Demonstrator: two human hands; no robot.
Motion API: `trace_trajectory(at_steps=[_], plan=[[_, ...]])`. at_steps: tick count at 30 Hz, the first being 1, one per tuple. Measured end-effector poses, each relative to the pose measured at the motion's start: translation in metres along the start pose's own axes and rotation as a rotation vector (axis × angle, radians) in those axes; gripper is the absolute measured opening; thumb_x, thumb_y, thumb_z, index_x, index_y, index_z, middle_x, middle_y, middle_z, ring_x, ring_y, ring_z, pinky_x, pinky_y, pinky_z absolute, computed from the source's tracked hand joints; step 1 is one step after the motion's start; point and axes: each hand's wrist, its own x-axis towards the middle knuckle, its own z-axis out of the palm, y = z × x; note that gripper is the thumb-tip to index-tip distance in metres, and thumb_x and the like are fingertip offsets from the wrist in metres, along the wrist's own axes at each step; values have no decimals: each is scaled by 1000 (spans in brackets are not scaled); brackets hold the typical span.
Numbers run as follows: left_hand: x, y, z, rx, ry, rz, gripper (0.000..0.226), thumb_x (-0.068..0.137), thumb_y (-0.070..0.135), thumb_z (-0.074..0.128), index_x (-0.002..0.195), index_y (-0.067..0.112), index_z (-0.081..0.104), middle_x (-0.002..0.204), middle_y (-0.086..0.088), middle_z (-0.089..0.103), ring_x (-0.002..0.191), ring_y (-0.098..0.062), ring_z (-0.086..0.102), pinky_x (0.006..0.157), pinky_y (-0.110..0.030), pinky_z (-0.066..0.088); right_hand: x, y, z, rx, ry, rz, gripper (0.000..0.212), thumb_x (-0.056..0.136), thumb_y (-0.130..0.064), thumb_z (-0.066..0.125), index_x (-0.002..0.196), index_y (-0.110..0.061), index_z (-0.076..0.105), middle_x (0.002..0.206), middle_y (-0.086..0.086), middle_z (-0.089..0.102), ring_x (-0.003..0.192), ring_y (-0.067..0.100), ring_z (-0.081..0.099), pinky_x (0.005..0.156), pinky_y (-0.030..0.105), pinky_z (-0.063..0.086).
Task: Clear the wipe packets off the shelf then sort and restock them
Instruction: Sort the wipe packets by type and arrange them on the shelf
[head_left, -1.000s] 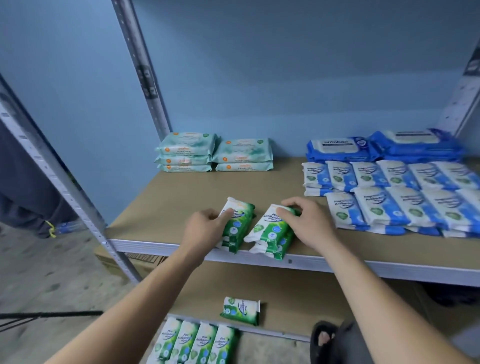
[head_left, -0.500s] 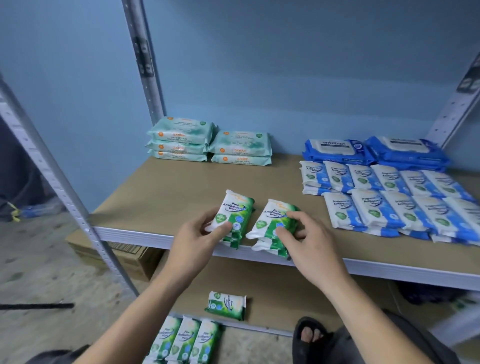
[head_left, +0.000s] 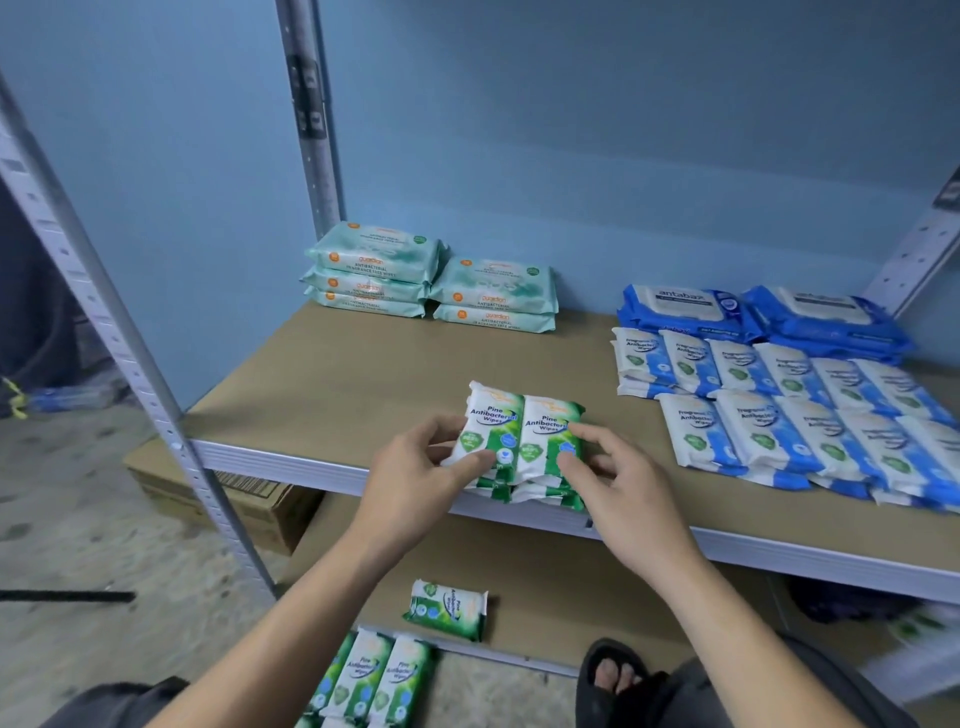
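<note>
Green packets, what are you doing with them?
A person is restocking wipes. The left hand pinches and the right hand touches two green pine packets lying side by side atop others at the shelf's front edge. Blue packets fill the right, teal packs sit at the back. Spare green packets wait below.
</note>
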Motion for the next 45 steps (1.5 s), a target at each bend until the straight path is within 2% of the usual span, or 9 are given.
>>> trace_trajectory(at_steps=[4,7,12,17,21,28,35,42,45], plan=[[-1,2,0,44,-3,33,27,85,28,79,110,26,70,97,15,77,91,4,70,79,-17,54,-7,2,-3,-11,-29,-72,43,87,-30,77,127,-26,64,129,-19,54,112,-13,54,87,4,45],[0,3,-2,54,-5,36,30,84,30,79,112,29,69,95,12,77,87,3,71,78,-20,55,-9,5,-4,-9,-27,-95,44,85,-30,79,126,-26,65,130,-22,52,112,-13,53,88,6,46],[0,1,-7,118,-23,214,40,79,28,84,118,24,72,125,14,63,100,7,65,84,-14,54,-13,8,-5,-32,23,-173,36,80,-30,83,113,-30,69,121,-20,56,108,0,61,92,26,55],[5,-9,-12,252,-80,332,51,71,30,89,119,24,73,130,17,59,109,8,60,86,-7,48,-12,14,-4,-106,-8,-206,46,69,-31,91,110,-33,69,120,-22,54,109,7,63,93,35,55],[9,-13,-15,257,-75,364,54,67,35,88,118,24,74,127,17,61,110,2,62,91,-15,53,-10,13,-3,-118,-12,-226,46,69,-20,92,110,-27,72,114,-25,55,106,3,63,92,32,56],[5,-18,-30,244,-102,356,61,69,24,91,126,17,70,127,15,58,112,10,57,89,-5,46,-2,6,9,-78,-31,-230,42,70,-14,91,107,-21,73,111,-21,59,103,1,63,89,28,57],[2,-28,-54,352,25,388,50,72,28,90,118,23,73,126,15,61,106,-4,63,91,-16,52,5,-4,38,-31,-58,-277,40,70,-11,91,105,-22,74,112,-18,61,105,4,63,89,29,58],[-3,-37,-91,476,117,375,46,75,32,87,118,26,71,127,15,62,100,-2,61,87,-8,48,15,-22,78,18,-100,-317,41,72,-10,89,109,-19,74,113,-16,61,103,1,63,87,19,56],[-7,-39,-108,512,154,359,46,76,34,86,118,27,70,126,16,62,99,-1,62,87,-15,52,19,-29,96,34,-114,-335,43,72,-10,89,112,-19,74,113,-17,61,102,1,63,86,19,56]])
